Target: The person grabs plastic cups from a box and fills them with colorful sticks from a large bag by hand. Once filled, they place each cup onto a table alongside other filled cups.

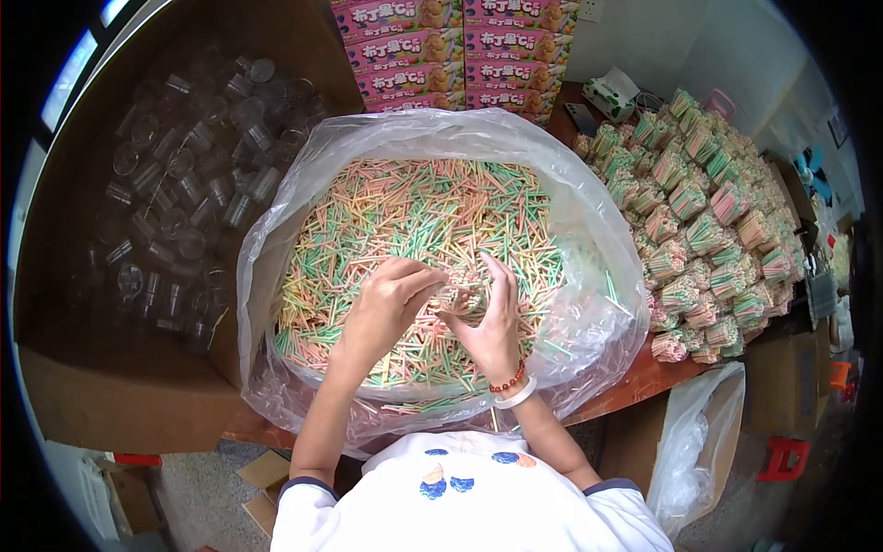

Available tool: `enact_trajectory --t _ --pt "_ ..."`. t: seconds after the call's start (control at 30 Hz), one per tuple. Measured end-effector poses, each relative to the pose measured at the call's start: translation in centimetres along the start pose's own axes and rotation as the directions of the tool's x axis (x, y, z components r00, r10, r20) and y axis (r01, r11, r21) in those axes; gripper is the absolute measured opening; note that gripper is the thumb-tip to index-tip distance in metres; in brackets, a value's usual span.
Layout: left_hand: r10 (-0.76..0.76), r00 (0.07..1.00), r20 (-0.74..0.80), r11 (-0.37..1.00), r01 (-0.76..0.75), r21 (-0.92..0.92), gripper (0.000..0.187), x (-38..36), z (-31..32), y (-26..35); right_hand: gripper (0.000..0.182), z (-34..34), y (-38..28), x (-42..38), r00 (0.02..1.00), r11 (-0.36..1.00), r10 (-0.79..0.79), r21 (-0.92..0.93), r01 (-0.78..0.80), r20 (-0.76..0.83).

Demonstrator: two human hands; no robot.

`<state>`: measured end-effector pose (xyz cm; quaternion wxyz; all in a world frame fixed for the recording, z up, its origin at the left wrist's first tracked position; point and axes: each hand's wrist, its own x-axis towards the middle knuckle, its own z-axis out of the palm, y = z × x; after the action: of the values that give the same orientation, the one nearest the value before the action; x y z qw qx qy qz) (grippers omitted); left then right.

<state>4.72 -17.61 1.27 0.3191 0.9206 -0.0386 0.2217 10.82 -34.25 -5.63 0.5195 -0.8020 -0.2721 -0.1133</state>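
My right hand [492, 322] curves around what looks like a clear plastic cup [452, 299] packed with thin pastel sticks, thumb on one side and fingers on the other. At the cup's left side is my left hand [391, 299], with fingertips pinched together; what they hold, if anything, is hidden. Both hands are over a large clear plastic bag [579, 152], spread wide at the top. A deep heap of loose pink, green and yellow sticks [405, 207] fills the bag beneath them.
Many clear plastic cups [189, 189] lie in a big cardboard box [120, 386] on the left. Bundled sticks [708, 230] are piled high on the right. Pink printed boxes [405, 51] are stacked behind the bag. A tissue pack [612, 92] lies at the back right.
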Motion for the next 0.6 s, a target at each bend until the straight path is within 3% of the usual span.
enact_trajectory --t 0.07,0.13,0.2,0.23,0.3,0.37,0.43,0.53,0.6 --pt "0.055 0.997 0.058 0.989 -0.062 0.137 0.02 0.3 -1.5 0.8 0.093 -0.7 -0.3 0.0 0.999 0.998 -0.051 0.03 0.051 -0.001" --pt "0.043 0.993 0.113 0.988 -0.059 0.14 0.022 0.7 -2.7 1.7 0.087 -1.4 -0.7 0.1 0.997 0.997 -0.076 -0.027 0.076 -0.01" --pt "0.115 0.972 0.203 0.947 -0.169 0.272 0.026 1.0 -3.1 2.3 0.074 -2.0 -0.7 0.2 0.999 0.999 -0.044 -0.005 0.044 0.012" --pt "0.115 0.972 0.205 0.947 -0.169 0.272 0.026 1.1 -2.9 2.5 0.074 -2.3 -0.8 0.4 0.999 0.999 -0.043 -0.005 0.043 0.011" --pt "0.068 0.936 0.344 0.89 -0.213 0.403 0.034 1.4 -2.1 3.2 0.055 -2.6 -0.8 0.8 0.999 0.998 -0.054 0.014 0.054 -0.007" --pt "0.066 0.935 0.35 0.893 -0.211 0.398 0.04 1.7 -1.8 3.6 0.049 -2.6 -0.3 1.2 0.997 0.997 -0.07 0.021 0.07 0.006" --pt "0.104 0.929 0.356 0.896 -0.243 0.372 0.028 1.9 -2.0 3.6 0.044 -2.7 0.3 1.5 0.996 0.996 -0.083 0.028 0.083 0.018" --pt "0.136 0.921 0.364 0.872 -0.286 0.398 0.027 1.7 -2.5 3.3 0.039 -2.9 1.1 2.5 0.987 0.992 -0.125 0.011 0.124 0.104" --pt "0.057 0.906 0.419 0.877 -0.246 0.413 0.034 1.8 -2.3 3.7 0.034 -3.1 0.6 3.6 0.971 0.992 -0.124 0.004 0.125 0.207"
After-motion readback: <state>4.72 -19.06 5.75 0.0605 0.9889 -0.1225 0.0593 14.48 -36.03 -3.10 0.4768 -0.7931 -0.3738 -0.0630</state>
